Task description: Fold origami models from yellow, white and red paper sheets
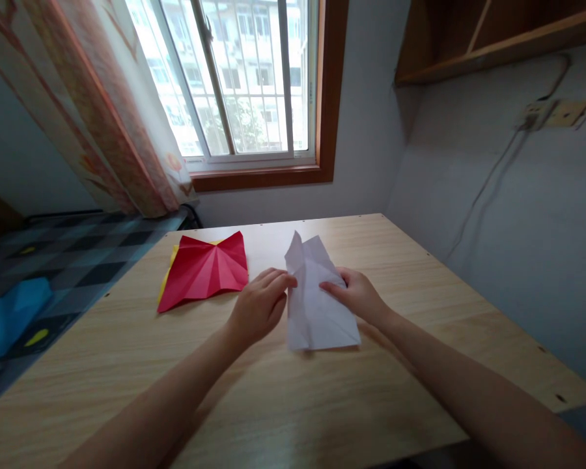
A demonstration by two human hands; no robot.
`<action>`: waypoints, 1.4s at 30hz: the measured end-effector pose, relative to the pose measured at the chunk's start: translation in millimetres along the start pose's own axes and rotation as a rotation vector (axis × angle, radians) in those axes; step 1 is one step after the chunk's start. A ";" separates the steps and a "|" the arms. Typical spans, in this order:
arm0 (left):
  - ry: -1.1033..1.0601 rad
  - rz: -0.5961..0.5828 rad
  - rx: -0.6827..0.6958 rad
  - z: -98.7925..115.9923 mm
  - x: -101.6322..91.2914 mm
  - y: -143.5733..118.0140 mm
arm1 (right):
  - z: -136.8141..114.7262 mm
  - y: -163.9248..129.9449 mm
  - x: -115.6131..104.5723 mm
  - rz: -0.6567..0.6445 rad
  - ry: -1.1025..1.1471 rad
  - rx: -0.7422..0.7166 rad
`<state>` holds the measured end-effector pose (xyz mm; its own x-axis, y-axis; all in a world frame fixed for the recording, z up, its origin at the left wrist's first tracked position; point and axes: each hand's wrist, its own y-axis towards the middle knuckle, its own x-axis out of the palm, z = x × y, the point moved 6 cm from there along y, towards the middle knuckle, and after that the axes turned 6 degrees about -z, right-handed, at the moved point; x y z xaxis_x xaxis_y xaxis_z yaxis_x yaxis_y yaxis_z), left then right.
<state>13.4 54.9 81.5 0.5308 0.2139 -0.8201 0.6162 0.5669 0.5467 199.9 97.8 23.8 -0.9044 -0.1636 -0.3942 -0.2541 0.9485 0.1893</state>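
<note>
Now left hand [258,305] and right hand [356,294] pinching white paper [317,306] mid-frame on wooden table [322,404]; red paper [202,270] left, window [234,78] above

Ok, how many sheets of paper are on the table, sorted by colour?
White paper, held between left hand and right hand: 1
Red paper, creased: 1
Yellow paper, mostly hidden under the red: 1
Total: 3
</note>
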 end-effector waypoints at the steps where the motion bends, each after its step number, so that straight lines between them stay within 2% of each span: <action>1: -0.016 -0.009 0.003 -7.0 1.0 -1.9 | 5.8 2.1 -2.7 -0.003 0.028 0.023; 7: 0.014 -0.056 -0.136 -45.8 10.2 -13.2 | 36.1 9.5 -12.8 -0.030 0.205 0.107; 12: -0.018 -0.153 -0.244 -60.9 22.9 -18.8 | 48.5 13.6 -31.7 0.042 0.040 0.142; 16: 0.018 -0.205 -0.244 -61.7 33.0 -21.4 | 55.2 14.6 -40.0 0.004 -0.021 0.225; 19: 0.099 -0.237 -0.262 -62.8 37.2 -23.2 | 60.9 12.8 -37.9 -0.055 0.028 0.296; 21: 0.115 -0.245 -0.225 -61.3 38.2 -23.2 | 62.9 11.9 -35.1 -0.085 0.059 0.313; 24: 0.081 -0.242 -0.139 -58.8 39.0 -22.8 | 61.8 13.0 -37.1 -0.051 0.077 0.266; 27: 0.051 -0.262 -0.125 -60.6 41.7 -23.7 | 60.4 15.8 -43.6 -0.010 -0.003 0.201; 31: 0.042 -0.256 -0.106 -56.5 41.9 -23.8 | 59.4 19.0 -46.1 -0.035 -0.145 0.120; 35: -0.020 -0.274 -0.044 -47.1 43.0 -22.8 | 58.9 19.1 -41.5 -0.062 -0.158 0.078; 42: -0.134 -0.338 -0.114 -55.6 50.6 -24.1 | 53.2 17.3 -41.0 -0.057 -0.090 0.068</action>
<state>-7.0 96.3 17.4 0.3844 -0.1021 -0.9175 0.7051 0.6740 0.2204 250.9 135.4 -4.6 -0.8539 -0.1957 -0.4823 -0.2777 0.9550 0.1043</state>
